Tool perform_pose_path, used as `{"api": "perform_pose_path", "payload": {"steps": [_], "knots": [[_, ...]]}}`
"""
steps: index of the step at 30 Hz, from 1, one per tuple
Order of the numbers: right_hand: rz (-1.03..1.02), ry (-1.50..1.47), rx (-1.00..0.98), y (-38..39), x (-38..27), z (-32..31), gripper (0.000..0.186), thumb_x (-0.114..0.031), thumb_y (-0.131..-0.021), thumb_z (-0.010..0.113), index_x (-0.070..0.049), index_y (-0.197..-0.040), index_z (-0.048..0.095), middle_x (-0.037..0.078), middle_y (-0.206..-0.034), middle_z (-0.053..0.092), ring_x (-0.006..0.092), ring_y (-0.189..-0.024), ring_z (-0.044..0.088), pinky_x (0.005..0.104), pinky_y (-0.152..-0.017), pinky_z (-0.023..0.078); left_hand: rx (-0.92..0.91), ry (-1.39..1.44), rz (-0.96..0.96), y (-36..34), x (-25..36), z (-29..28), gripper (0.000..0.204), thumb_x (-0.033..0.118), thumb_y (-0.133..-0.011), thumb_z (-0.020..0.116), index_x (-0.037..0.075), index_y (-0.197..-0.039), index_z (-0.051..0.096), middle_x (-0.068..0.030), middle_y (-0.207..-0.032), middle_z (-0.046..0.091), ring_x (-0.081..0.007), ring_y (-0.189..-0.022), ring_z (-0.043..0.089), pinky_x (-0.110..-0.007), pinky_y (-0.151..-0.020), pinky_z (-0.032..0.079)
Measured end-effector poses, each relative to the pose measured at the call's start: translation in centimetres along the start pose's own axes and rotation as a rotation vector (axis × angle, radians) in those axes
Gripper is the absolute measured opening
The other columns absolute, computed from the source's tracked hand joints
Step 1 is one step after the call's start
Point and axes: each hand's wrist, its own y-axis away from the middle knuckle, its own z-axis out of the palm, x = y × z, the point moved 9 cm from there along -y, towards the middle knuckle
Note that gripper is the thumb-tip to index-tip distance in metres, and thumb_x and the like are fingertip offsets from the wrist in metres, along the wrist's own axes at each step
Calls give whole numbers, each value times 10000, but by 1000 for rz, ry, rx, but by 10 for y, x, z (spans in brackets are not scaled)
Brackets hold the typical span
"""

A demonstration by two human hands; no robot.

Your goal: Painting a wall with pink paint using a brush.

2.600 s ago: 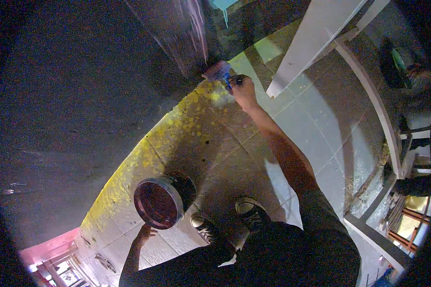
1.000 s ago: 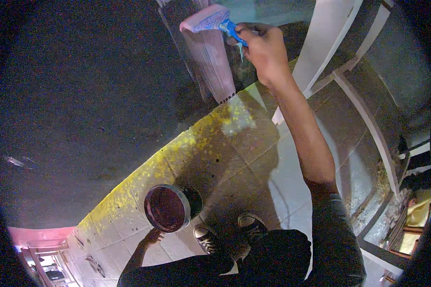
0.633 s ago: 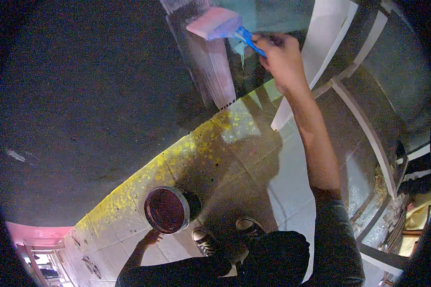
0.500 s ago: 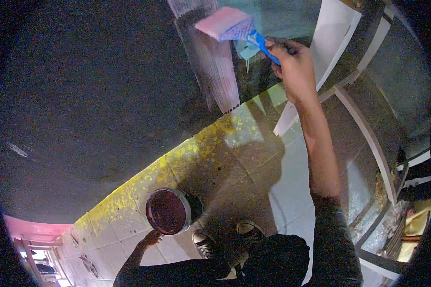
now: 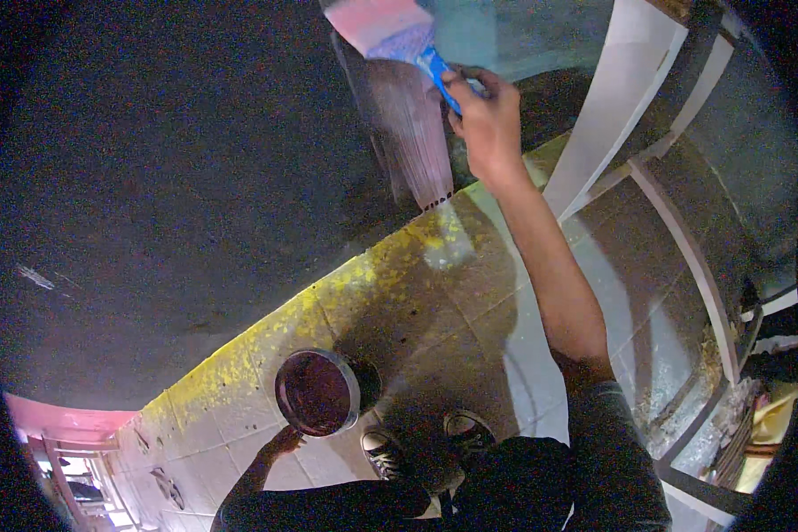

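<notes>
My right hand grips the blue handle of a wide paintbrush, whose pink, paint-loaded head is high on the dark grey wall. Below the brush, a pale pink streak runs down to the wall's bottom edge, beside a turquoise patch. Low in view, my left hand is closed on the underside of a round paint pot holding dark reddish paint, held above the tiled floor near my shoes.
The tiled floor is speckled yellow along the wall. A white board stands right of my right arm, with pale frame pieces beyond. At lower left are a pink wall band and a doorway or frame.
The brush has risen from the wall's bottom edge, and the pink streak is fuller. In the last half second my right hand moved up and left. The pot stays low in my left hand.
</notes>
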Motion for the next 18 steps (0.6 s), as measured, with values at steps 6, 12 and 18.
{"api": "perform_pose_path", "payload": {"steps": [6, 12, 18], "knots": [[12, 197, 50, 47, 68, -26, 211, -179, -741, 637, -38, -876, 556, 24, -771, 547, 86, -651, 483, 223, -516, 372, -54, -8, -129, 3, 10, 9, 476, 175, -834, 480, 114, -1264, 286, -106, -1159, 462, -241, -878, 571, -379, -692, 480], [130, 210, 110, 113, 89, -64, 195, -171, -746, 621, -29, -873, 576, 71, -812, 577, 100, -664, 498, 246, -551, 396, -44, -77, -49, -12, 11, 0, 542, 130, -824, 492, 123, -1289, 213, -120, -1157, 465, -243, -901, 564, -410, -702, 480], [614, 359, -16, 151, 181, -90, 272, -133, -733, 620, 13, -939, 518, 120, -855, 575, 250, -754, 549, 354, -678, 434, -22, -126, -51, -20, -3, -4, 471, 149, -823, 489, 84, -1249, 299, -115, -1077, 524, -229, -879, 570, -381, -684, 488]]}}
